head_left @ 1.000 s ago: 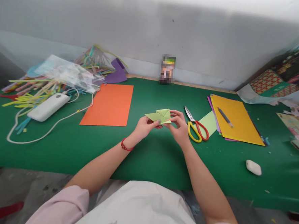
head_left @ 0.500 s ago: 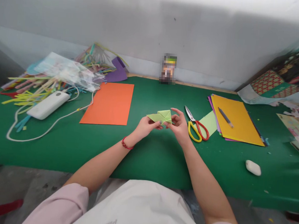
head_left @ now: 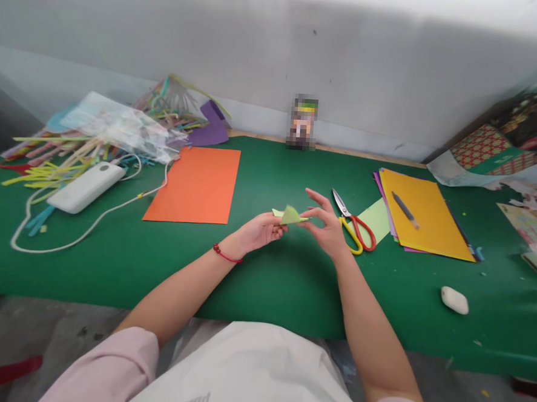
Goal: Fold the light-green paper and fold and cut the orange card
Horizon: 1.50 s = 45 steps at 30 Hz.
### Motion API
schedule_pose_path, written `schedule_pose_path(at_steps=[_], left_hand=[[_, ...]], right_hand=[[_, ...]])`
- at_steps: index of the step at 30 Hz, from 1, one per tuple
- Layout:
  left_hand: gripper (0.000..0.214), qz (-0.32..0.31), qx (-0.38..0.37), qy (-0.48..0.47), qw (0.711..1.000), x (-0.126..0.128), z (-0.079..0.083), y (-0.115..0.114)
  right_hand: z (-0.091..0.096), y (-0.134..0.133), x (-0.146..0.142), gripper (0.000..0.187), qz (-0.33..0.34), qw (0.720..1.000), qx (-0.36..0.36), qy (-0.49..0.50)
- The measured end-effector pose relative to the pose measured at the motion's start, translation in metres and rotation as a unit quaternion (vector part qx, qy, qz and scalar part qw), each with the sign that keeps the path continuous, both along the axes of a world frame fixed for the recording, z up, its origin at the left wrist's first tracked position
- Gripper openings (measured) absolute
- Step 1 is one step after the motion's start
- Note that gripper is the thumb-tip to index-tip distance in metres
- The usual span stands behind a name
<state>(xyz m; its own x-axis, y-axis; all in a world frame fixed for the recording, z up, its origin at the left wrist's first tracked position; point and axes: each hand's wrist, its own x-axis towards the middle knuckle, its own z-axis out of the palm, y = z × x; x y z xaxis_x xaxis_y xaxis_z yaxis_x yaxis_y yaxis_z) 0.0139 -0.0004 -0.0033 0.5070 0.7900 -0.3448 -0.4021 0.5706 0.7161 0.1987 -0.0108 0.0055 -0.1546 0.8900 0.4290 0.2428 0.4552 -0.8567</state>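
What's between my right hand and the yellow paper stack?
The scissors, then the exposed part of a pale green sheet, as the head view shows.

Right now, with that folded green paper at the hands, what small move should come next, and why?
I'd probably press the right end of the folded green paper gently between thumb and finger of the right hand: they sit at that end, while the left hand grips the other side.

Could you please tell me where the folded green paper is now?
In the head view, the folded green paper is near the middle, held between the left hand and the right hand, left of the scissors.
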Motion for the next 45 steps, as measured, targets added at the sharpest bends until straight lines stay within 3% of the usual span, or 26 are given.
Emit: schedule_pose_path(at_steps=[4, 7, 10, 12, 13, 17, 20, 25, 27, 30, 35, 37, 41, 45], left_hand=[[0.028, -0.011, 0.044, 0.072, 0.996, 0.003, -0.001, -0.001], [0.063, 0.059, 0.099, 0.180, 0.977, 0.005, -0.002, -0.001], [0.075, 0.185, 0.195, 0.317, 0.910, 0.005, -0.004, 0.002], [0.058, 0.226, 0.290, 0.360, 0.857, 0.004, -0.004, 0.003], [0.046, 0.220, 0.328, 0.355, 0.847, 0.003, -0.003, 0.003], [0.042, 0.132, 0.363, 0.258, 0.886, 0.003, 0.000, -0.001], [0.038, 0.146, 0.341, 0.222, 0.902, 0.006, -0.001, -0.004], [0.026, 0.164, 0.346, 0.244, 0.891, 0.007, -0.003, -0.004], [0.020, 0.171, 0.364, 0.262, 0.877, 0.007, -0.002, -0.006], [0.014, 0.198, 0.430, 0.291, 0.832, 0.006, 0.002, -0.010], [0.009, 0.199, 0.626, 0.324, 0.681, 0.001, 0.008, -0.017], [0.005, 0.198, 0.674, 0.320, 0.636, -0.001, 0.010, -0.018], [0.005, 0.193, 0.723, 0.306, 0.589, -0.004, 0.013, -0.017], [0.009, 0.174, 0.744, 0.317, 0.562, -0.006, 0.014, -0.016]], right_hand=[[-0.005, 0.001, -0.001, 0.022, 0.008, 0.994, -0.104, 0.042], [-0.007, 0.002, -0.003, 0.028, -0.003, 0.989, -0.138, 0.060], [-0.007, 0.001, -0.004, 0.029, 0.005, 0.990, -0.116, 0.075], [-0.005, 0.001, -0.005, 0.028, 0.008, 0.991, -0.112, 0.069], [-0.005, 0.000, -0.005, 0.028, 0.009, 0.991, -0.118, 0.059], [-0.003, -0.003, -0.006, 0.029, 0.016, 0.990, -0.136, 0.024], [-0.002, -0.004, -0.008, 0.029, 0.032, 0.989, -0.137, 0.038], [-0.003, -0.004, -0.010, 0.032, 0.070, 0.985, -0.146, 0.054], [-0.003, -0.004, -0.010, 0.024, 0.067, 0.987, -0.141, 0.027], [-0.004, -0.004, -0.010, 0.013, 0.037, 0.994, -0.104, -0.010], [-0.003, -0.005, -0.006, 0.008, 0.012, 0.998, 0.058, -0.034], [-0.002, -0.004, -0.004, 0.012, 0.013, 0.990, 0.136, -0.046], [-0.001, -0.002, 0.002, 0.017, 0.014, 0.970, 0.228, -0.080], [-0.002, 0.001, 0.005, 0.016, 0.008, 0.967, 0.237, -0.091]])
